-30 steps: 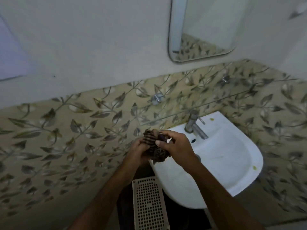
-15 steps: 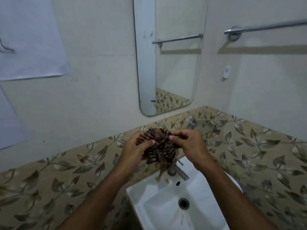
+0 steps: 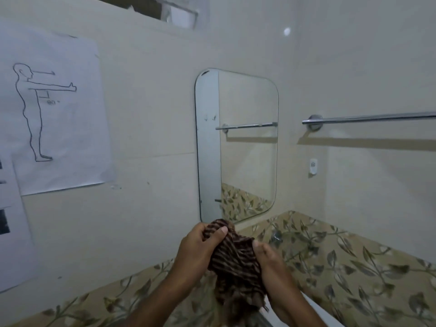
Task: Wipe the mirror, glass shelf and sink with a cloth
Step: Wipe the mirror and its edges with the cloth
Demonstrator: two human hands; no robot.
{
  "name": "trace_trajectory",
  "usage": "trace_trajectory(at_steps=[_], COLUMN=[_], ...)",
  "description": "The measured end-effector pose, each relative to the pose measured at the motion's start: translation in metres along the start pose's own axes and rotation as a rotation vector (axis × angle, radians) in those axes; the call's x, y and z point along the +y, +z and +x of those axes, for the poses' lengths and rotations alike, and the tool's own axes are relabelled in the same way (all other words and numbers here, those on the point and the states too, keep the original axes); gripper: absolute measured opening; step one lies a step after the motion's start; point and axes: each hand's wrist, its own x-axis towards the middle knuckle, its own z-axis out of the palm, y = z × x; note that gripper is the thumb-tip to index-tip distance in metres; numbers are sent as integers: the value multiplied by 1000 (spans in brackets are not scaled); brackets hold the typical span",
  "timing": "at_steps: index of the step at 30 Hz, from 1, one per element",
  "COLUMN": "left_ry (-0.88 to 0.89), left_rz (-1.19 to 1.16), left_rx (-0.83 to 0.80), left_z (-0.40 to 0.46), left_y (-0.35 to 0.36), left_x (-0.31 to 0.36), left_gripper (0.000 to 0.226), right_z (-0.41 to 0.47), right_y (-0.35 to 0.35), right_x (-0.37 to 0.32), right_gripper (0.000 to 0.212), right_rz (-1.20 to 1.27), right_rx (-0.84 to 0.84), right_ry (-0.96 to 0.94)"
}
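Cloth [image 3: 232,260], bunched just below the mirror's [image 3: 247,147] bottom edge, sits clenched in both the left hand [image 3: 200,246] and right hand [image 3: 269,263] grip; folding it flat first should wipe better.

Dim, soft indoor light; towel rail [image 3: 368,118] casts a shadow below; edges bend and blur.

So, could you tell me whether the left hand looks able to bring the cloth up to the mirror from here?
Probably yes. The left hand grips the striped cloth just below the mirror, and nothing shows between them. The right hand also holds the cloth and may need to let go.
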Motion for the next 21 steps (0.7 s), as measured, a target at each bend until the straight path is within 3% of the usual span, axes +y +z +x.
trace_trajectory(at_steps=[3,5,10,14,21], left_ry=[60,57,1,120,115], left_rz=[145,202,203,325,197], left_rx=[7,-27,-224,-323,-340], left_z=[10,15,25,41,68], left_y=[-8,-12,-9,3,27], left_x=[8,10,20,35,74], left_gripper=[27,23,34,36,36], right_z=[-10,-12,9,35,77], right_y=[-5,-12,-28,-33,-40], right_x=[-24,-36,-65,-84,-117], right_gripper=[30,18,9,9,13], right_rz=[-40,-154,-309,-307,-247], right_rx=[-182,-213,16,54,63], right_ry=[-58,-155,-354,-457,-559])
